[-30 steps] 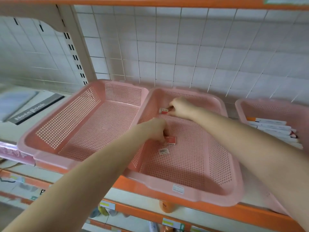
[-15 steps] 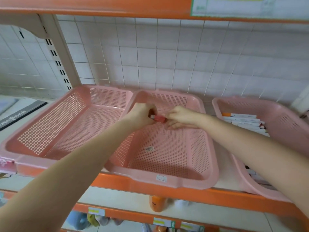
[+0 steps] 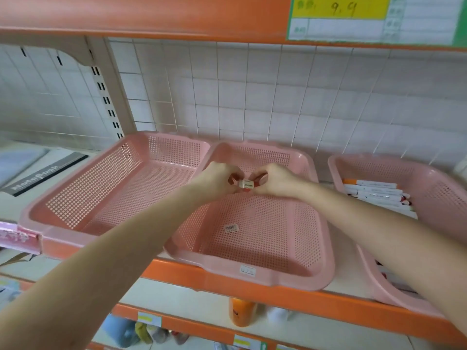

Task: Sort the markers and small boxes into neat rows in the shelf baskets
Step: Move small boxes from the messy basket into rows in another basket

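Orange-edged shelf [image 3: 252,281] carrying three pink baskets side by side: left basket [image 3: 75,198], middle basket [image 3: 326,248], right basket [image 3: 429,178]. White markers [image 3: 374,192] lie stacked in the right basket. Over the middle basket's far half, left hand [image 3: 217,180] and right hand [image 3: 275,180] meet, fingers curled, pinching small boxes [image 3: 247,184] between them. One barcoded box [image 3: 231,228] lies flat on that basket's floor, nearer the front.

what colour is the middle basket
The middle basket is pink, perforated with small square holes; the head view shows it.
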{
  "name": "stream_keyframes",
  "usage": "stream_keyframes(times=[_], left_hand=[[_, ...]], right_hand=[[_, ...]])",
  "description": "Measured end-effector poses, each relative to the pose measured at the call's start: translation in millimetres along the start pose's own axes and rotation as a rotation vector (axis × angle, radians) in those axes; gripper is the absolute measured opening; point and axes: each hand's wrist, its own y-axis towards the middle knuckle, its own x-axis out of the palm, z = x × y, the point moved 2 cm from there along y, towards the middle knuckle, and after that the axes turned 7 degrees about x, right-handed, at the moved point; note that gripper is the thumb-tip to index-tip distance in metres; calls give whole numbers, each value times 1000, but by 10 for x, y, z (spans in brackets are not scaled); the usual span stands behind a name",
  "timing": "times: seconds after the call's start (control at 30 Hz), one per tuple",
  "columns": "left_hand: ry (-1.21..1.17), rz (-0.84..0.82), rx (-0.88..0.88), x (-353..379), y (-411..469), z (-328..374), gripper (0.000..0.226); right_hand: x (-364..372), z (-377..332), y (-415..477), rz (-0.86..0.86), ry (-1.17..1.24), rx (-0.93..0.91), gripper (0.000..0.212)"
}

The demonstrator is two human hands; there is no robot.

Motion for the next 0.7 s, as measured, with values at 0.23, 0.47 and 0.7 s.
stream_keyframes(times=[0.23,0.47,0.7], left_hand=[[379,-242,-68,57,-33,-55,34],[561,-346,6,106,-65,-63,27],[589,-382,38,140,-32,-131,25]], right_hand=[[190,-48,247,-56,-365,-13,28],[215,-72,561,8,-427,-31,25],[325,-96,758,122,-425,-58,24]])
